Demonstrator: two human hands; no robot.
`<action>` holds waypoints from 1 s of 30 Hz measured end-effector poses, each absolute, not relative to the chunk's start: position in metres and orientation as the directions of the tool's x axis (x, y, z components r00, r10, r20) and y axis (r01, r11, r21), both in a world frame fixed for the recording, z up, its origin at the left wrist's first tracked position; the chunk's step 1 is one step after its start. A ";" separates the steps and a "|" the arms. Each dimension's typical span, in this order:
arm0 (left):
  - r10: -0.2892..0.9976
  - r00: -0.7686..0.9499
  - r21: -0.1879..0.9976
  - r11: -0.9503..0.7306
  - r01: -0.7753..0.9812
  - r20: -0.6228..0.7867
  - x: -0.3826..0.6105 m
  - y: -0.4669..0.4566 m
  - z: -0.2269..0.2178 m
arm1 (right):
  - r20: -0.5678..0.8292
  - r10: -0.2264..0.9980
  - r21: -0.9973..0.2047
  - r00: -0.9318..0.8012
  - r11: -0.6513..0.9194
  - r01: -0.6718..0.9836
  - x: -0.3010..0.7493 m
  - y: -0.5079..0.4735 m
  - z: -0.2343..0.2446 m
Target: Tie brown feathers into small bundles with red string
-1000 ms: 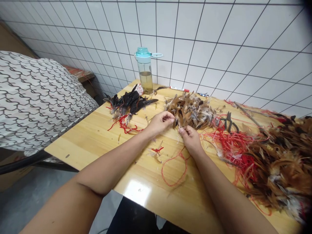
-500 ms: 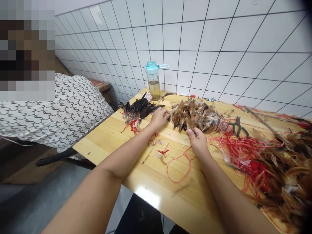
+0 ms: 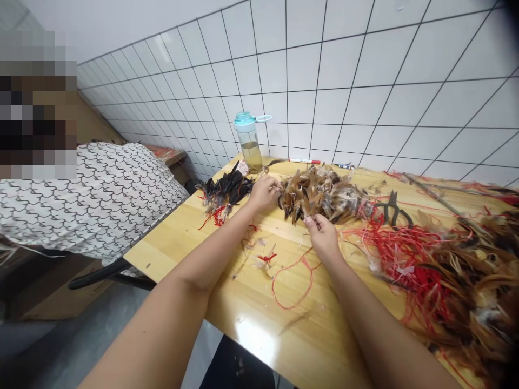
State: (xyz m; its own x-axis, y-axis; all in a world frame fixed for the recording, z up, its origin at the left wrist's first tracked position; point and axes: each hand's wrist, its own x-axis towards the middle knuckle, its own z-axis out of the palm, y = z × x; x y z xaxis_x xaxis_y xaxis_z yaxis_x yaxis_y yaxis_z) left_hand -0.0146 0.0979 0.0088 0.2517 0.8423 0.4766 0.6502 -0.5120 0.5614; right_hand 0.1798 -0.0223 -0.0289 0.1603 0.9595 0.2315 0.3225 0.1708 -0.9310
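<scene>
A heap of brown feathers point(image 3: 324, 194) lies in the middle of the wooden table point(image 3: 251, 335). My left hand point(image 3: 263, 193) rests against the heap's left edge with its fingers curled into the feathers. At the heap's near edge my right hand point(image 3: 322, 233) pinches feather tips between thumb and fingers. A loose loop of red thread point(image 3: 294, 278) lies on the table just below my right hand. A smaller pile of black feathers point(image 3: 225, 189) with red thread sits left of my left hand.
A water bottle with a teal lid point(image 3: 249, 143) stands at the tiled wall, a red-capped marker point(image 3: 304, 161) beside it. Dark pliers point(image 3: 393, 208) lie right of the heap. Tangled red thread point(image 3: 405, 254) and more brown feathers point(image 3: 478, 292) fill the right side. A person in a patterned shirt point(image 3: 89, 194) sits at left.
The camera has tilted up and turned left, so more wall and the seated person show. My left hand has shifted to the heap's left edge; my right hand keeps pinching feathers.
</scene>
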 end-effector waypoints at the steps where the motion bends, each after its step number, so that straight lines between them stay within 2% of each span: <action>1: 0.865 0.199 0.641 -0.478 0.601 0.460 -0.015 0.093 0.012 | 0.233 0.959 -0.931 0.161 0.173 0.321 0.180 -0.022 -0.029; 4: 0.948 0.067 0.889 -0.314 0.332 0.310 -0.016 0.076 0.020 | 0.245 0.955 -0.932 0.166 0.185 0.310 0.179 -0.023 -0.028; 6: 0.981 0.039 0.969 -0.196 0.153 0.192 -0.016 0.065 0.022 | 0.250 0.954 -0.931 0.166 0.191 0.310 0.179 -0.024 -0.026; 9: 0.997 0.031 0.997 -0.076 0.007 0.076 -0.018 0.053 0.020 | 0.241 0.957 -0.929 0.161 0.179 0.325 0.179 -0.024 -0.026; 13: 0.998 0.049 0.999 -0.030 -0.010 0.031 -0.025 0.041 0.012 | 0.224 0.962 -0.928 0.156 0.162 0.336 0.180 -0.024 -0.026; 16: 0.995 0.101 0.999 -0.009 0.046 0.004 -0.035 0.036 0.007 | 0.218 0.963 -0.928 0.158 0.155 0.339 0.180 -0.025 -0.025; 18: 0.997 0.063 0.983 -0.063 0.170 0.053 -0.042 0.034 0.008 | 0.205 0.965 -0.930 0.163 0.140 0.340 0.180 -0.026 -0.024; 20: 0.980 -0.033 0.905 -0.170 0.390 0.198 -0.050 0.034 0.011 | 0.196 0.967 -0.930 0.164 0.130 0.344 0.180 -0.027 -0.022; 23: 0.888 -0.069 0.687 -0.300 0.662 0.454 -0.059 0.035 0.020 | 0.199 0.965 -0.925 0.168 0.128 0.358 0.180 -0.028 -0.020; 26: 0.829 -0.029 0.582 -0.366 0.727 0.558 -0.064 0.035 0.025 | 0.194 0.966 -0.920 0.171 0.118 0.374 0.179 -0.029 -0.019; 30: 0.844 0.125 0.492 -0.417 0.764 0.522 -0.065 0.037 0.021 | 0.185 0.968 -0.916 0.168 0.108 0.386 0.179 -0.030 -0.020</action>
